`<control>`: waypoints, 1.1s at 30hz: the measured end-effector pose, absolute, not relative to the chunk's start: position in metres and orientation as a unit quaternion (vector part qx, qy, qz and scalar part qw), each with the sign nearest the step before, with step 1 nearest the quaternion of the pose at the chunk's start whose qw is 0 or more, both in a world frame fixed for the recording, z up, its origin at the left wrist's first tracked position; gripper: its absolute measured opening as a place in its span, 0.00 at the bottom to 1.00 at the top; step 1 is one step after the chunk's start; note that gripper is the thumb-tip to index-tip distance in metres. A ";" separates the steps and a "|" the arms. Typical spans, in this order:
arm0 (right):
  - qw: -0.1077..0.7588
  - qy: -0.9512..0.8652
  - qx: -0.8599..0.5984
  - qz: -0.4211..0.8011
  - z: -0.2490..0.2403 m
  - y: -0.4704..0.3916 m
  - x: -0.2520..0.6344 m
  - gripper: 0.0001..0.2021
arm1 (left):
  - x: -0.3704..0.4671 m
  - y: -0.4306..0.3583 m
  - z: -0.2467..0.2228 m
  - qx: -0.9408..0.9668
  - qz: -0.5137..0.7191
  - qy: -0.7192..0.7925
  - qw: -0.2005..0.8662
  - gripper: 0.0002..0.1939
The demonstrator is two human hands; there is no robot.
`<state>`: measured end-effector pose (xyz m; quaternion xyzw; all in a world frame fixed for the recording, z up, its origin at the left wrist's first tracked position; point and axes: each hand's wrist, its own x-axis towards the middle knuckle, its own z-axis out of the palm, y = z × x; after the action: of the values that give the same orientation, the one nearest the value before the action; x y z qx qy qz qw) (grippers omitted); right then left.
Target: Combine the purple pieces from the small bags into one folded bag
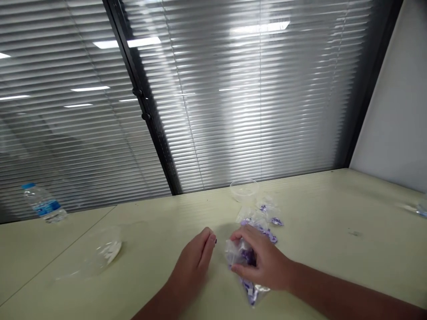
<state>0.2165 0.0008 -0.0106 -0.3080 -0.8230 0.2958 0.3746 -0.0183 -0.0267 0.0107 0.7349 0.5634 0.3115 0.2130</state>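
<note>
My left hand (196, 253) is closed in a pinch above the table. A tiny dark piece (215, 241) pokes out at its fingertips, too small to name. To its right, my right hand (263, 258) curls its thumb and fingers around a clear plastic bag (233, 252) with purple pieces inside. Below that hand, more purple and white pieces (248, 286) show in clear plastic. Just beyond it lie other clear bags (251, 216) and loose-looking purple pieces (276, 221). My right palm and fingers hide part of the bag.
A clear round lid or dish (243, 189) is at the table's back edge. Crumpled clear plastic (106, 253) lies on the left. A water bottle (46, 205) with a blue cap stands at the far left. Window blinds (233, 111) rise behind the pale table (316, 222).
</note>
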 end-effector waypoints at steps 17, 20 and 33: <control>0.377 -0.832 -0.291 0.285 -0.013 0.002 0.216 0.21 | -0.001 -0.040 -0.009 0.667 0.392 0.539 0.332 0.23; 0.385 -0.820 -0.305 0.293 -0.015 0.003 0.217 0.21 | -0.004 -0.041 -0.010 0.655 0.407 0.525 0.361 0.26; 0.369 -0.787 -0.360 0.339 -0.017 0.006 0.219 0.20 | -0.064 0.003 0.010 0.761 0.224 0.574 0.202 0.27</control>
<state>0.2186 0.0060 -0.0167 -0.3596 -0.7872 0.3391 0.3687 -0.0637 0.0026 0.0099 0.7610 0.5744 0.2240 0.2020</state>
